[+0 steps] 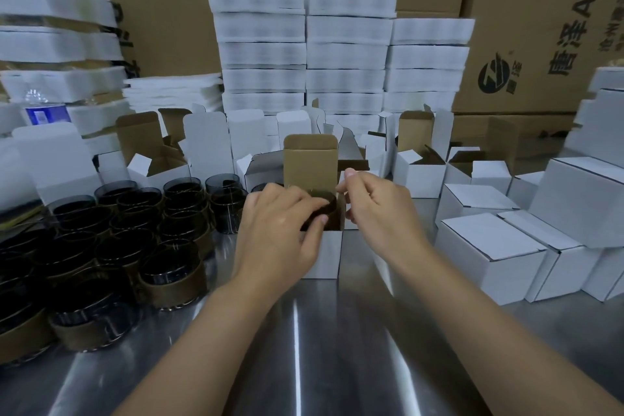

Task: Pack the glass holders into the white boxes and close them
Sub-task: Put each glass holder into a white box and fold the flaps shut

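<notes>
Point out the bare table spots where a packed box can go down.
Bare shiny steel tabletop lies in front, between the two forearms, and in a strip between the open white box being packed and the closed white boxes on the right. The left is crowded with dark glass holders; behind stand open empty boxes.

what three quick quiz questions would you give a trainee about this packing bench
1. True or false: the tall brown-lined lid flap of the small white cardboard box in the middle is folded shut.
2. The left hand grips: A a tape roll, B a dark round glass holder, C scissors.
3. Fill in: the closed white cardboard boxes lie on the person's ___ side.
Key: 1 false, it stands upright; 2 B; 3 right.
</notes>
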Demonstrator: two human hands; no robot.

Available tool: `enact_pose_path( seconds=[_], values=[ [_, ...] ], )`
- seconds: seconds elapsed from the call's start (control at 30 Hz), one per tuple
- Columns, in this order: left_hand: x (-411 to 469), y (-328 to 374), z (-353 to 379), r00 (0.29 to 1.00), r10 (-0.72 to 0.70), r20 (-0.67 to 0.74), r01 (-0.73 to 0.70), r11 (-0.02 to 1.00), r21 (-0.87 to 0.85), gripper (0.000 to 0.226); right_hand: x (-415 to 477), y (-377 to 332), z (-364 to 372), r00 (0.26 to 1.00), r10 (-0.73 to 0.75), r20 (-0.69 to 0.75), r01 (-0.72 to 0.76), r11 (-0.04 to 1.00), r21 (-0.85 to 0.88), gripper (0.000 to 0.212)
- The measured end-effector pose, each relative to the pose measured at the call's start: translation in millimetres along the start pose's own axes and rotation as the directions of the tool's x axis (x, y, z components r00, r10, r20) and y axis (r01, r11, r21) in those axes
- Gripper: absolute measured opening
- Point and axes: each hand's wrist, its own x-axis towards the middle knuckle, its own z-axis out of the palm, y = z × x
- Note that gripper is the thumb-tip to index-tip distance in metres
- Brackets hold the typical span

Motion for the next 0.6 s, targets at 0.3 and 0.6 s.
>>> enact_pose_path(
  seconds=[0.3,0.6],
  values=[
    [0,-1,1,0.995,0.094,0.026,-0.093,0.995,-0.035,0.014,-2,-3,-1,1.000,0.006,0.012,-0.006,1.000,0.003,0.040],
    [8,-13,13,0.675,-0.726,0.129,0.571,0.403,-0.715,0.031,5,0,-4,0.972,0.193,0.134,-0.225,0.929,0.294,0.035]
  ],
)
